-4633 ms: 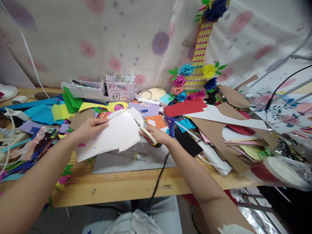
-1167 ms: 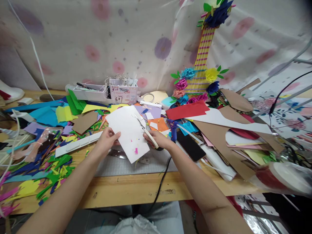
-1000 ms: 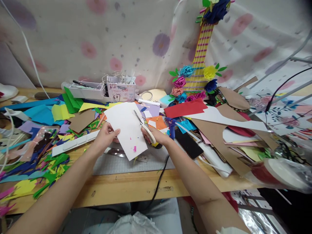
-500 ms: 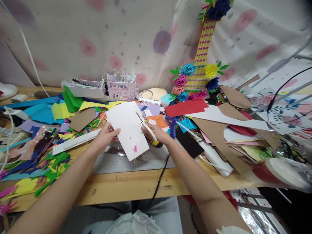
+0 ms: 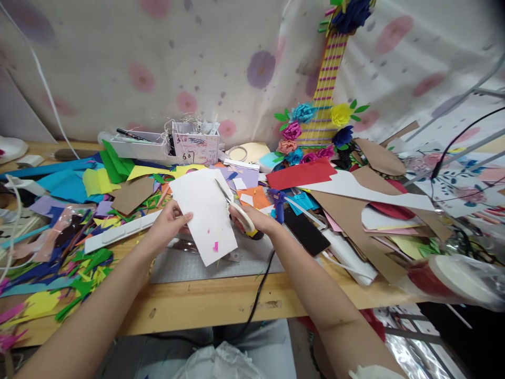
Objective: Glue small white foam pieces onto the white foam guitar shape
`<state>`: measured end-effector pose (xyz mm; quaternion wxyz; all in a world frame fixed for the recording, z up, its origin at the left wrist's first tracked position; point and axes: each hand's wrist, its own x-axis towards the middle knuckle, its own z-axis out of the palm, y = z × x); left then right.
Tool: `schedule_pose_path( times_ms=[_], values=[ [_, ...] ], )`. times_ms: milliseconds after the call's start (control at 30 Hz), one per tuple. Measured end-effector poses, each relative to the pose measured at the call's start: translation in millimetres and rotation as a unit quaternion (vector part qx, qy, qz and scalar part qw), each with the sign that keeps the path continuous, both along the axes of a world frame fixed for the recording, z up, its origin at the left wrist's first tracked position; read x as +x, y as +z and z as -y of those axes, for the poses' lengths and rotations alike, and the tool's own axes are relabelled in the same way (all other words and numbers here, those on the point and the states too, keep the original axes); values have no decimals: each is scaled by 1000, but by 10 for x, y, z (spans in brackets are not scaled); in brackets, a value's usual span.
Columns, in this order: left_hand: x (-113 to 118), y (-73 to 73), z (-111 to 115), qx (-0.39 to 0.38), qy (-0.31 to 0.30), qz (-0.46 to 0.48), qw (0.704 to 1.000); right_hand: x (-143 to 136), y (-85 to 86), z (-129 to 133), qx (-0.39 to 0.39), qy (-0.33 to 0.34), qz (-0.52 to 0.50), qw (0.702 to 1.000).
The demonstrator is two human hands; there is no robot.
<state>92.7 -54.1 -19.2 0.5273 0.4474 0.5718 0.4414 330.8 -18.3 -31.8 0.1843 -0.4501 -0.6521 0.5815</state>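
Paper (image 5: 201, 208), plain white, is at the centre of the frame, its lower corner pointing down over a grey mat (image 5: 248, 266); whether it touches the mat I cannot tell. A small pink scrap (image 5: 215, 246) and a few specks lie on its lower part.

The left hand (image 5: 171, 223) pinches the left edge, thumb on top and fingers curled beneath. The right hand (image 5: 250, 220), just right of centre, is closed around the cream handles of the scissors (image 5: 241, 211). Their blades point up and left across the right side of the sheet; how wide they part is too fine to tell. A metal ruler (image 5: 233, 256) shows on the mat, partly hidden by the sheet.

Right of the right hand are a blue glue gun (image 5: 278, 205) and a black phone (image 5: 306, 231). Above them lies a red sheet (image 5: 301, 173), and a yellow guitar (image 5: 328, 79) ringed with paper flowers stands at upper right. A box (image 5: 196, 143) marked with writing sits at upper centre-left. Green scraps (image 5: 81, 287) and other coloured cuttings spread over the left of the wooden table (image 5: 197, 308). A black cable (image 5: 257, 295) hangs over its front edge.
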Motion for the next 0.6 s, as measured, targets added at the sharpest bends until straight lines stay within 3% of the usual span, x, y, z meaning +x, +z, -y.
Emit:
schedule_pose_path(
  times_ms=[233, 400, 600],
  values=[
    [61, 107, 43, 35, -11, -32, 999, 0, -24, -30, 8, 33, -26, 999],
    [46, 147, 46, 12, -57, -22, 998, -57, -28, -27, 14, -4, -92, 996],
    [10, 178, 6, -17, -70, -33, 997, -113, 5, -29, 35, -50, -61, 996]
  ],
)
